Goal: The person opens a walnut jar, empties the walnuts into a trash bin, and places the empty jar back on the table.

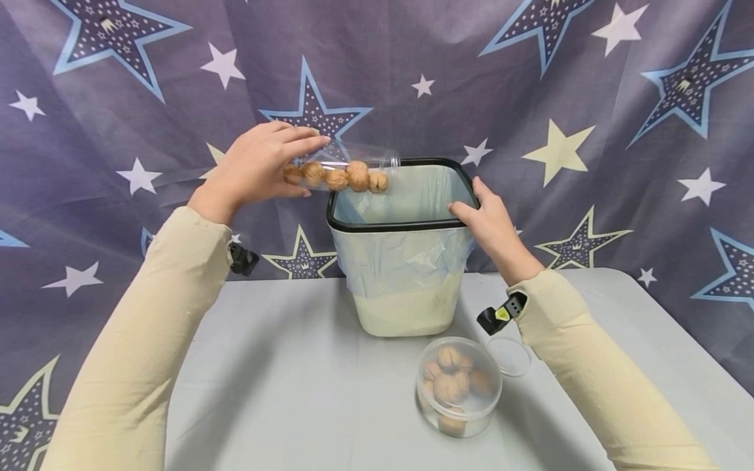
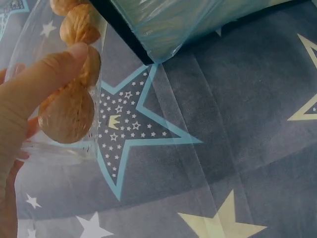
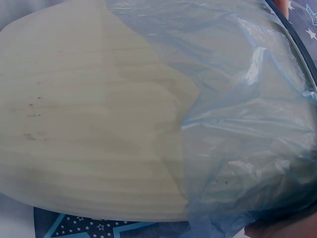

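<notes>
My left hand (image 1: pixel 259 160) grips a clear plastic jar (image 1: pixel 368 156) lying nearly level, its mouth over the left side of a trash bin (image 1: pixel 406 317). Several walnuts (image 1: pixel 357 176) sit in a row along the jar's lower side. In the left wrist view, the thumb presses the jar wall beside a walnut (image 2: pixel 67 114). My right hand (image 1: pixel 497 226) holds the bin's black rim (image 1: pixel 406 227) at the right, thumb on top. A thin bluish liner (image 3: pixel 237 124) folds over the outside of the upright bin; its bottom inside is hidden.
On the grey table (image 1: pixel 294 405), in front of the bin, stands a round clear tub (image 1: pixel 465 422) with several walnuts inside. A clear round lid (image 1: pixel 510 357) lies behind it, near the right forearm. A star-patterned curtain (image 1: pixel 412 46) hangs behind the table.
</notes>
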A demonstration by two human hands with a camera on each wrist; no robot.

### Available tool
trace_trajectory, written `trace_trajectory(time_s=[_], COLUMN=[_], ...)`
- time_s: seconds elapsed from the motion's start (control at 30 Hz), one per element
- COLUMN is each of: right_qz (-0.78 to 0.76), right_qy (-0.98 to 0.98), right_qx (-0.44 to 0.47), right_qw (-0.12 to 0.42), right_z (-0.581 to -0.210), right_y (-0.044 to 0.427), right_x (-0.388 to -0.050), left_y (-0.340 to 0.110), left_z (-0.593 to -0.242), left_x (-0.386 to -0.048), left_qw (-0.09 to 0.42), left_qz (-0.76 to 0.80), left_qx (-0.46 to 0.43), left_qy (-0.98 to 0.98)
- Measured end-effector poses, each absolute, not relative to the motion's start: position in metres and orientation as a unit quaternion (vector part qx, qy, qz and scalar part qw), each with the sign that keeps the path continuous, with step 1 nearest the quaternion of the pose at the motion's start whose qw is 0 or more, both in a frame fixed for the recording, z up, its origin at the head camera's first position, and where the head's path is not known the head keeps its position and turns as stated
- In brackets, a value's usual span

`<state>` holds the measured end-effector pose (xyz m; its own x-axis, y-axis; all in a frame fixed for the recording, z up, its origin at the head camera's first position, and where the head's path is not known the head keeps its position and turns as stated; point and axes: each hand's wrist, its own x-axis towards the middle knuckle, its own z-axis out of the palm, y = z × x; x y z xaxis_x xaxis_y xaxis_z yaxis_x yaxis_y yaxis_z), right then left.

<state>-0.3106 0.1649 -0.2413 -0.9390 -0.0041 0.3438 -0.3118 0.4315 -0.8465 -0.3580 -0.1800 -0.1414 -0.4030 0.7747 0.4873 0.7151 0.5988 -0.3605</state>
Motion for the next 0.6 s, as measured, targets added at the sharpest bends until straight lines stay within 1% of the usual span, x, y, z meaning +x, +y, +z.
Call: trace_trajectory(time_s=[0.2, 0.6], right_qz=[0.523, 0.525], right_qy=[-0.835, -0.835], right_qx=[0.092, 0.089], right_qw=[0.143, 0.14], right_z=[-0.2413, -0.2412], right_y=[0.1651, 0.1658], right_x=[-0.3104, -0.3109], left_y=[-0.1768, -0.1818], left_z=[-0.1415, -0.1436], left_x=[-0.357, -0.3613], left_qw=[0.3, 0.312], left_qz=[0.054, 0.016], left_qx=[-0.441, -0.431], left_qy=[-0.844, -0.846])
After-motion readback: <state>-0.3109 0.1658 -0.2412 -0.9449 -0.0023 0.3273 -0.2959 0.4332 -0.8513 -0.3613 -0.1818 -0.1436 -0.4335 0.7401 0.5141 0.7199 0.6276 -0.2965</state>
